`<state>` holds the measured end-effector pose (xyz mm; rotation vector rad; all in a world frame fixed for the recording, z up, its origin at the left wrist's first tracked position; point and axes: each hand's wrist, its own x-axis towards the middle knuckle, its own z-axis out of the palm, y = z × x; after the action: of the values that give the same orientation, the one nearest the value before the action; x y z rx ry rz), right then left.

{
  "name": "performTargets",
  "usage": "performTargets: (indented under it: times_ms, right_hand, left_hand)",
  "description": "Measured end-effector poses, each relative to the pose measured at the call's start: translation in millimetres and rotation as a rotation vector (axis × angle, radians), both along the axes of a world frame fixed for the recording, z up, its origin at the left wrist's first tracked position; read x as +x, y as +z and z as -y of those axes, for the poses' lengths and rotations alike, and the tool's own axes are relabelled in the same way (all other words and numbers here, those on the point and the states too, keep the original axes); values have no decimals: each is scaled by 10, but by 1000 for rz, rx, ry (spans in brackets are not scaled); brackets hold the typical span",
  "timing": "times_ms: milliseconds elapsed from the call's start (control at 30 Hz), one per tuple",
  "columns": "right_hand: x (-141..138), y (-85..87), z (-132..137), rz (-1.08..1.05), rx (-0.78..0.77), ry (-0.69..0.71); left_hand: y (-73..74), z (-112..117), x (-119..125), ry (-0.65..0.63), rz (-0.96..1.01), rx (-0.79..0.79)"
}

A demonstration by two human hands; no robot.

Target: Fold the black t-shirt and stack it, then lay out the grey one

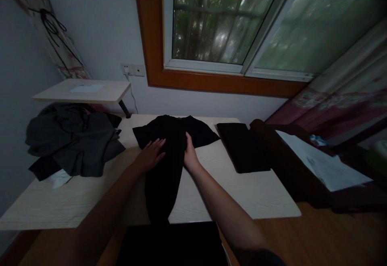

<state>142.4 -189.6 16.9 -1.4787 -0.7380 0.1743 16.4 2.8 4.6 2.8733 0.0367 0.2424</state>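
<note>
A black T-shirt point(169, 153) lies on the light wooden table point(242, 193), its collar toward the window and its lower part folded into a narrow strip that hangs over the near edge. My left hand point(151, 155) lies flat on the shirt's left side with its fingers stretched out. My right hand point(190, 153) presses on the shirt's right side near the sleeve, fingers together and extended. Neither hand grips anything.
A heap of dark grey clothes point(72, 143) lies at the table's left end. A folded black garment point(243, 147) sits to the right. A dark chest with white paper point(320, 161) stands at the right. A small shelf point(84, 90) is at the back left.
</note>
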Motion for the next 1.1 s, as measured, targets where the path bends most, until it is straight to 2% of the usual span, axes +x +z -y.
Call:
performTargets:
  times_ms: [167,300,400,533,633,733,833,900,1000,1100]
  right_hand:
    - [183,-5,365,-168,44,-61]
    - [336,38,658,-241,144,-166]
    - [427,187,887,-216,175,-253]
    - [470,448,1222,-142,163,-282]
    - [437,612,1465,-9,72,-266]
    - [369,768,1659,163,-108,-224]
    - [306,923,1790,321,-328,-103]
    - [286,995,1844,306,-456,12]
    - [308,1010,1882,194,-568,120]
    - [389,907,1861,166,-591,59]
  left_hand:
    - [0,7,18,20,24,-41]
    - [32,1,16,34,16,-44]
    - [41,-41,11,45,13,-33]
    - [27,-132,0,65,10,-17]
    - [9,-194,-11,78,14,-16]
    - [-21,-248,-18,100,24,-9]
    - [-63,-311,-22,128,34,5]
    - [-93,-358,-21,133,44,9]
    - [-132,-420,-15,153,60,-2]
    - [-150,-448,-12,197,98,-40]
